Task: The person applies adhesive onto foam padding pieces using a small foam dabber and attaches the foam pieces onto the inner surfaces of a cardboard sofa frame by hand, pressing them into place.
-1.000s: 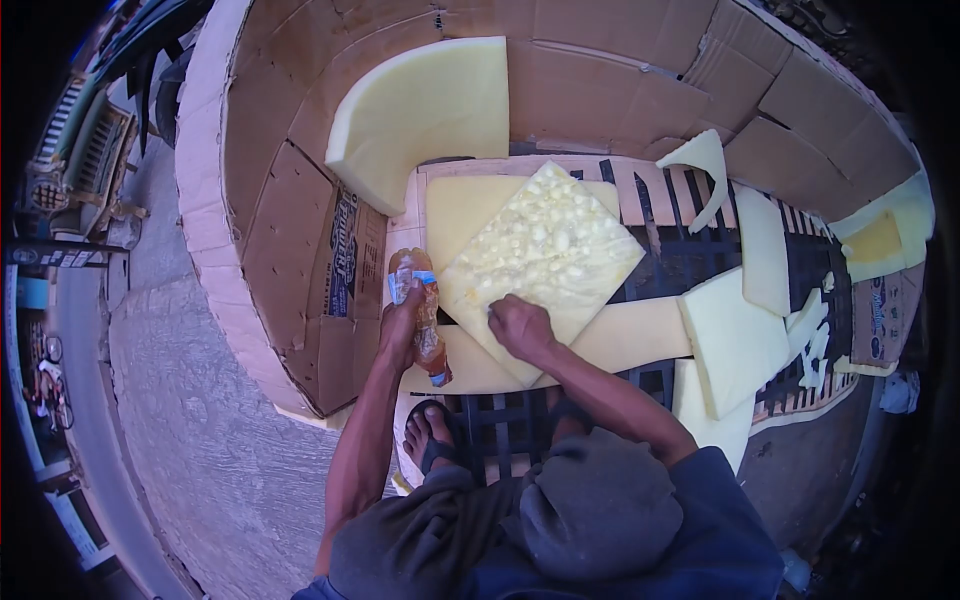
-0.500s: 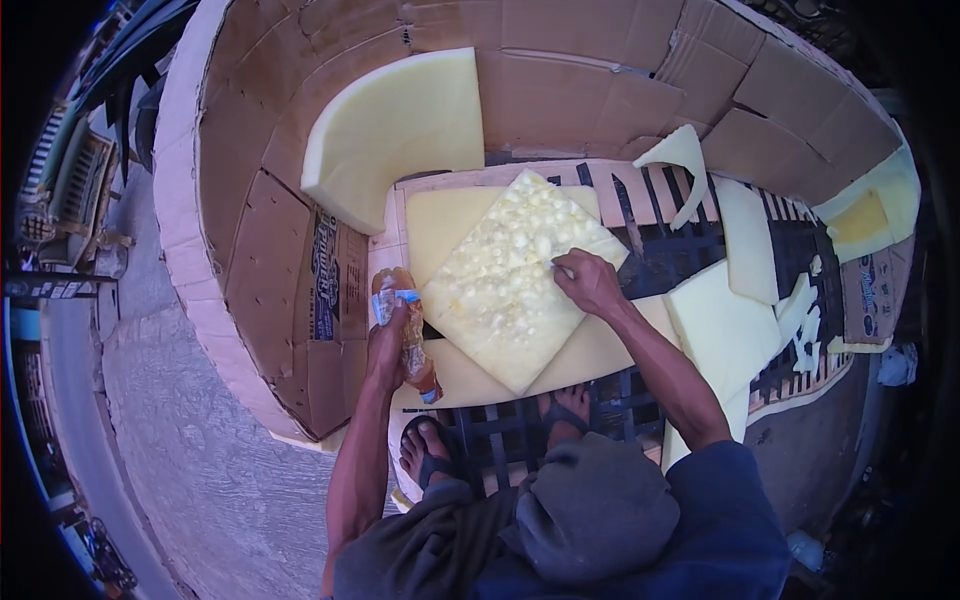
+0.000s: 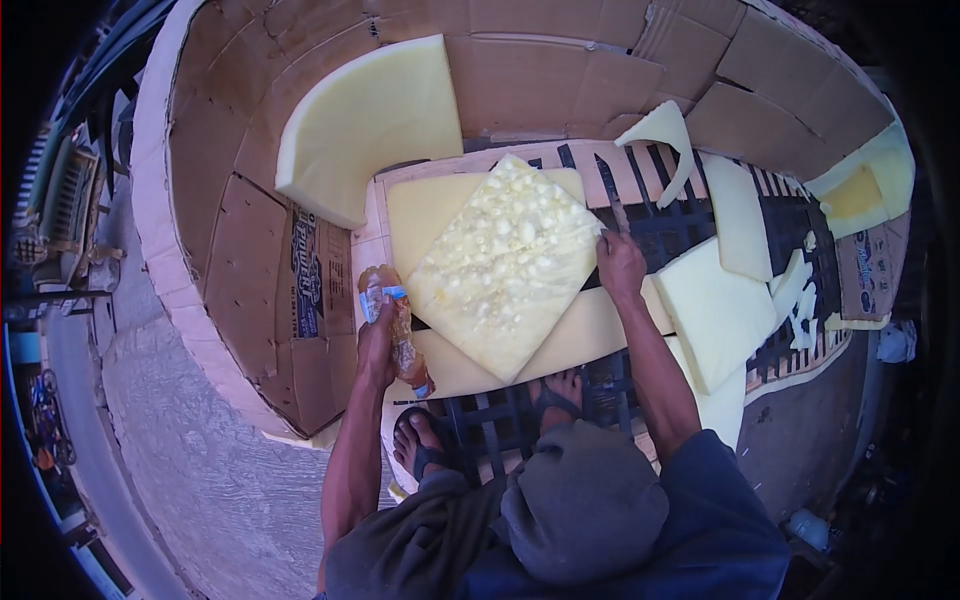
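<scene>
My left hand (image 3: 377, 335) is wrapped round a crumpled plastic bottle (image 3: 404, 350) with a blue-and-white label and amber contents. Beside it lies a square foam sheet (image 3: 500, 270), turned cornerwise, its surface pocked and lumpy with wet-looking pale spots. Under that sheet, flat foam pieces (image 3: 440, 200) show at the back left and along the front. At the sheet's right corner is my right hand (image 3: 622, 265), fingers pinched together; what they hold, if anything, is too small to make out.
A curved cardboard wall (image 3: 540, 85) surrounds the slatted black-strap base (image 3: 490, 430) under my sandalled feet. A thick curved foam block (image 3: 375, 125) leans at the back left. Foam offcuts (image 3: 715, 310) and a curved strip (image 3: 672, 150) lie to the right. Paved ground (image 3: 180, 400) lies left.
My right hand has moved from over the foam sheet's middle right to its right corner. My left hand still grips the bottle. The whole view has shifted slightly.
</scene>
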### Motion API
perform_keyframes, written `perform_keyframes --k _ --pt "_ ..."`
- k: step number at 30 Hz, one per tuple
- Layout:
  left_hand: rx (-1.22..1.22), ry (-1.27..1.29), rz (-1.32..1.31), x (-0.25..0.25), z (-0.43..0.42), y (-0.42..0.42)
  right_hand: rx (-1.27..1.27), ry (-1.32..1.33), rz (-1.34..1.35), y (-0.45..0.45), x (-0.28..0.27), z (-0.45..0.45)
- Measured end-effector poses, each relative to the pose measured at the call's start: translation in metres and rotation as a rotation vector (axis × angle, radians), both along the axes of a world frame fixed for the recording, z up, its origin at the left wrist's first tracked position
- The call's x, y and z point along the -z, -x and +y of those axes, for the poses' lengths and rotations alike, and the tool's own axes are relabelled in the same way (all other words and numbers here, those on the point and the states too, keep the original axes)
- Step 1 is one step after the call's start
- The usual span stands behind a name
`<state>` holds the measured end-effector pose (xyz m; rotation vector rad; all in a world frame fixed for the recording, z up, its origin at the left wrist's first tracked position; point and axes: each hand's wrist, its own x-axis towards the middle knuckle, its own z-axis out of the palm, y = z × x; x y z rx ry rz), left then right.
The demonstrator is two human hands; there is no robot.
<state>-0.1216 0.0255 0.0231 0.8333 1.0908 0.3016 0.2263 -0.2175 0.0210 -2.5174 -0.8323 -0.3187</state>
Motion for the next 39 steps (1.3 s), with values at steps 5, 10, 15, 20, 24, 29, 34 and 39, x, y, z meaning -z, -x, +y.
perform_keyframes --k 5,10,15,20,24,29,34,39 --pt "0.023 0.024 0.033 -0.016 -0.001 -0.004 -0.251 -0.071 0.358 0.148 0.01 -0.044" --pt "0.051 0.049 0.055 -0.013 0.0 -0.006 -0.285 -0.221 0.664 0.185 -0.03 -0.045" --pt "-0.009 0.007 0.045 -0.003 0.003 -0.002 -0.747 0.214 0.758 0.159 -0.028 -0.038" --pt "-0.071 0.006 -0.019 -0.003 0.003 0.003 -0.17 -0.065 0.489 0.117 -0.053 0.003" --pt "-0.053 0.087 -0.037 0.001 0.001 0.003 -0.594 0.272 0.463 0.115 -0.021 0.004" --pt "-0.01 0.109 0.012 -0.003 -0.009 0.007 -0.45 0.275 0.516 0.131 -0.04 0.025" --pt "-0.065 0.042 0.056 0.013 -0.01 0.012 -0.472 0.182 0.618 0.13 -0.045 0.006" --pt "-0.132 -0.086 0.124 0.036 -0.025 0.014 -0.063 0.018 0.537 0.044 -0.027 -0.045"
